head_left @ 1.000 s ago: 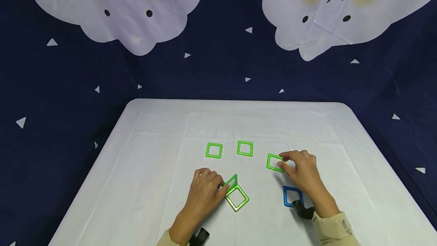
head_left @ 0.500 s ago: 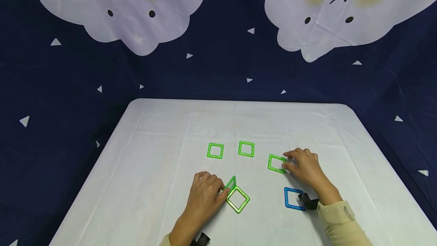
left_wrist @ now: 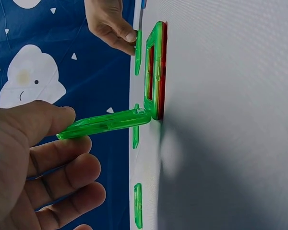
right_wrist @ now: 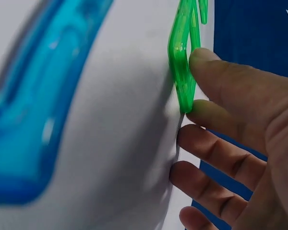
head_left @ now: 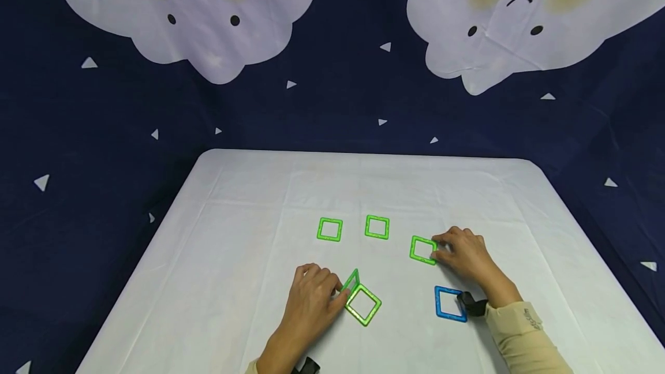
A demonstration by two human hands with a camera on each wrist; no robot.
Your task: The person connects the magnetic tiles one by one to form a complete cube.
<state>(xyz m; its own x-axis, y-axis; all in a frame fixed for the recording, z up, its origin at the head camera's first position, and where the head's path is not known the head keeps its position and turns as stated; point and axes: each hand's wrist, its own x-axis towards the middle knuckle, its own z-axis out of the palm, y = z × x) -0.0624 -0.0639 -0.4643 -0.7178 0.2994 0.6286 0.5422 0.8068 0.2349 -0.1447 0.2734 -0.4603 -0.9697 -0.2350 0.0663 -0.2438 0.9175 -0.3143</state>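
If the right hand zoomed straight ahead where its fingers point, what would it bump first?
Its thumb and finger already pinch a green square. Past that, the right hand would probably push it toward the next square on the left, though it might just miss.

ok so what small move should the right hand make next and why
I'd probably bring the green square pinched by the right hand towards a free edge of the flat square: the left hand holds a raised square along one edge, while the other three edges have nothing standing on them.
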